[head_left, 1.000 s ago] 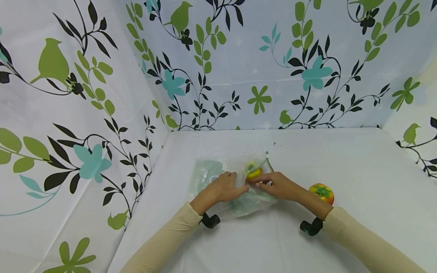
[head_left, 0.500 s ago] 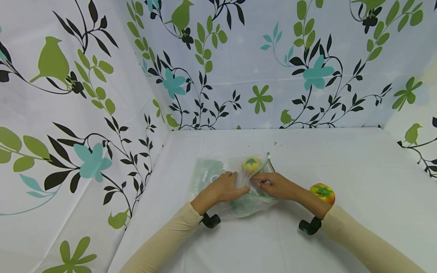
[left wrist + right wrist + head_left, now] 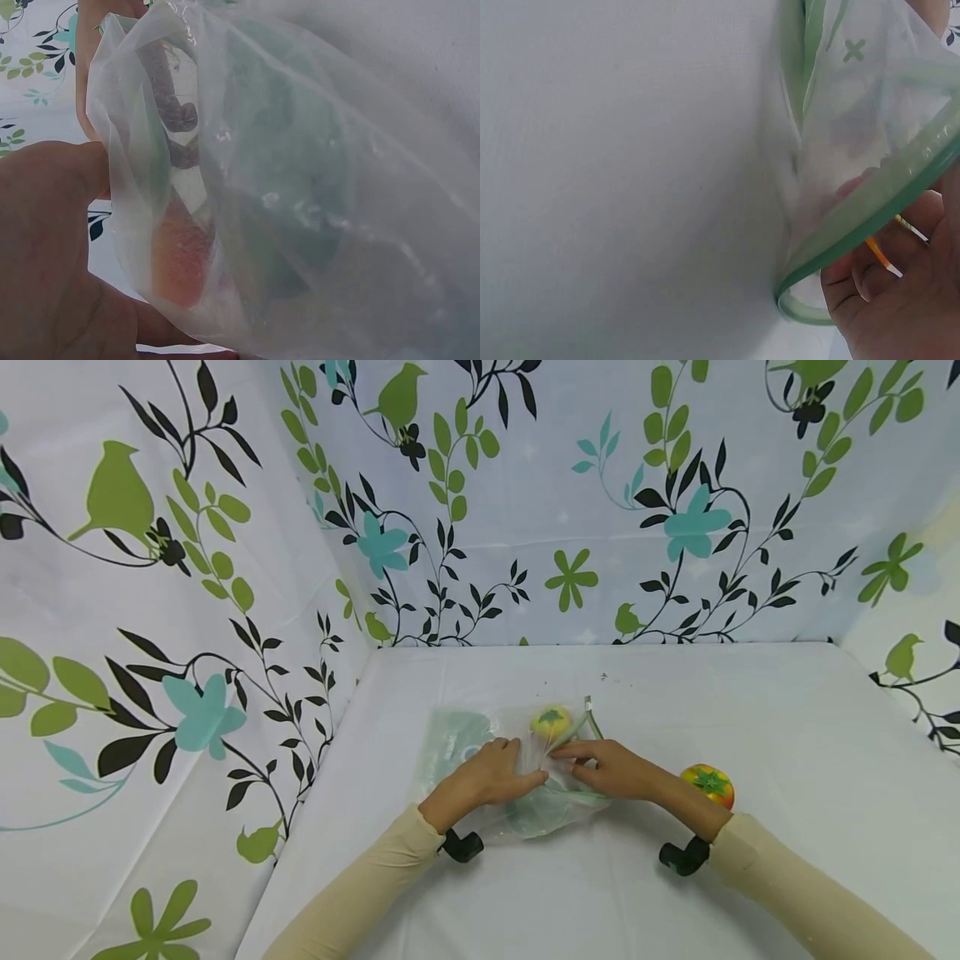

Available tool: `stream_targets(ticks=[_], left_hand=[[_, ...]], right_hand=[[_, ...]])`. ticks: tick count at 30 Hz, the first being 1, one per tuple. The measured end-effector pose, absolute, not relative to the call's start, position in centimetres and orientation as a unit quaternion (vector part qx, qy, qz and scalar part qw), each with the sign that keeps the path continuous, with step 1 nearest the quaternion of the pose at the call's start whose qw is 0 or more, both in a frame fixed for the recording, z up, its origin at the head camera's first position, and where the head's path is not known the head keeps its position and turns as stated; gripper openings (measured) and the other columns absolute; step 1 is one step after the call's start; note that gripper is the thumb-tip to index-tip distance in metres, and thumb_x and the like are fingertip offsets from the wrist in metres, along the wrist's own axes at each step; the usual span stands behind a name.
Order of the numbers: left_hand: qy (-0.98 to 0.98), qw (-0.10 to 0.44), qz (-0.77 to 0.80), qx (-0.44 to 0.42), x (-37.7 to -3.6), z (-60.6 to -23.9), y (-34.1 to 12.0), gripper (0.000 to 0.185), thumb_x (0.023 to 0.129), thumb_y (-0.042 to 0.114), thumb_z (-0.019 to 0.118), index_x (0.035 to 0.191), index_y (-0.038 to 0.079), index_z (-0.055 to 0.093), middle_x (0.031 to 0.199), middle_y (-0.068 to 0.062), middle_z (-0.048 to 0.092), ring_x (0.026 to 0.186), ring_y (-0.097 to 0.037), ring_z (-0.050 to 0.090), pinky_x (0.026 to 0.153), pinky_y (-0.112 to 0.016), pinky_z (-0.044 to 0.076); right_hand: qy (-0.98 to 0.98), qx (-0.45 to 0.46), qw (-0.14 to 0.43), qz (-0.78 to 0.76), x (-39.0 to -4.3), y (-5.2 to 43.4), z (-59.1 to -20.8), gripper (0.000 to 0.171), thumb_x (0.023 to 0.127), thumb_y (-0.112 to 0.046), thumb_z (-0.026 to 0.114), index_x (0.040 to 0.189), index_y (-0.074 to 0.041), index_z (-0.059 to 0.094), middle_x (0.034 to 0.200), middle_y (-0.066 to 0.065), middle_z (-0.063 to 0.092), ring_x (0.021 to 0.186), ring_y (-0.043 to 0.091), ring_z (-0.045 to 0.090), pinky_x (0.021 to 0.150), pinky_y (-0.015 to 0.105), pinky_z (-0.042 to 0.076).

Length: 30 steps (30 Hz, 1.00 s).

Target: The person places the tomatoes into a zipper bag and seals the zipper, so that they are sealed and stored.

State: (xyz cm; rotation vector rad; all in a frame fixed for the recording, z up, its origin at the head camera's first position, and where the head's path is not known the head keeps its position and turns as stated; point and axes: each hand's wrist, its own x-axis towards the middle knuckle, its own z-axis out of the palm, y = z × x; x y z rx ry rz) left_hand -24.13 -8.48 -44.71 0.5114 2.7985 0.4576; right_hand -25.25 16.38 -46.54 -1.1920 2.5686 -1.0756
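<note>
Plastic bag (image 3: 517,777), clear with a green zip strip along its mouth, lies flat on the white table (image 3: 750,710) just in front of me, between my two hands. My left hand (image 3: 491,775) rests on top of the bag with the fingers curled and the thumb pinching the film near the opening; the left wrist view shows the thumb (image 3: 64,176) pressed against the crumpled plastic (image 3: 247,187), so that grip is closed on the bag. My right hand (image 3: 611,768) meets it from the other side, fingertips pinching the green-edged mouth of the bag. In the right wrist view the green zip strip (image 3: 870,217) curves across my fingers (image 3: 900,300), and the plastic folds up from the table there, so this grip too is closed on the bag.

A small yellow toy fruit with a green top (image 3: 551,721) sits at the far edge of the bag, just beyond my fingertips; I cannot tell for sure whether it lies inside the film or just behind it. Something greenish shows through the plastic under my left hand, too blurred to name.

A red-and-yellow toy tomato with a green star-shaped stem (image 3: 707,784) stands on the table just beside my right wrist, outside the bag. Walls with a pattern of leaves, birds and flowers (image 3: 187,568) close the table in on the left, back and right.
</note>
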Motion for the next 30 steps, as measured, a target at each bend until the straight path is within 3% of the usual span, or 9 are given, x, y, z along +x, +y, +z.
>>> stream_targets(ticks=[6, 12, 19, 23, 30], left_hand=[[0.964, 0.125, 0.154, 0.177, -24.2, -44.9, -8.4, 0.092, 0.091, 0.070, 0.047, 0.150, 0.000, 0.041, 0.146, -0.019, 0.045, 0.131, -0.034, 0.047, 0.102, -0.046, 0.043], [0.966, 0.119, 0.147, 0.176, -24.3, -45.1, -8.3, 0.091, 0.091, 0.071, 0.047, 0.148, 0.000, 0.043, 0.144, -0.019, 0.047, 0.129, -0.034, 0.048, 0.100, -0.046, 0.044], [0.966, 0.116, 0.145, 0.180, -24.3, -45.1, -8.5, 0.091, 0.091, 0.070, 0.046, 0.149, 0.000, 0.042, 0.145, -0.018, 0.046, 0.131, -0.033, 0.046, 0.102, -0.046, 0.042], [0.965, 0.116, 0.147, 0.184, -24.3, -45.2, -8.6, 0.092, 0.091, 0.071, 0.045, 0.150, 0.000, 0.041, 0.147, -0.019, 0.045, 0.133, -0.033, 0.045, 0.103, -0.046, 0.041], [0.963, 0.120, 0.153, 0.185, -24.3, -45.3, -8.7, 0.092, 0.091, 0.072, 0.045, 0.151, 0.001, 0.040, 0.148, -0.019, 0.043, 0.135, -0.034, 0.043, 0.105, -0.046, 0.039]], right_hand=[[0.851, -0.384, 0.057, -0.353, -25.1, 17.2, -46.1, 0.037, 0.098, -0.001, 0.057, 0.133, -0.007, 0.065, 0.133, 0.007, 0.063, 0.102, 0.020, 0.065, 0.082, 0.035, 0.053], [0.860, -0.359, 0.045, -0.360, -25.2, 18.9, -45.3, 0.032, 0.100, -0.015, 0.063, 0.131, -0.007, 0.066, 0.124, 0.008, 0.067, 0.097, 0.016, 0.063, 0.075, 0.033, 0.053], [0.888, -0.300, 0.050, -0.345, -24.6, 21.7, -43.2, 0.057, 0.095, -0.042, 0.069, 0.141, -0.012, 0.056, 0.132, 0.008, 0.061, 0.114, 0.024, 0.058, 0.092, 0.051, 0.050], [0.902, -0.265, 0.051, -0.337, -23.8, 23.9, -42.1, 0.067, 0.092, -0.048, 0.070, 0.146, -0.015, 0.050, 0.134, 0.008, 0.060, 0.121, 0.029, 0.055, 0.096, 0.059, 0.045], [0.910, -0.225, 0.045, -0.345, -22.2, 27.8, -41.0, 0.066, 0.091, -0.047, 0.072, 0.147, -0.022, 0.047, 0.137, 0.007, 0.057, 0.124, 0.032, 0.052, 0.096, 0.061, 0.043]])
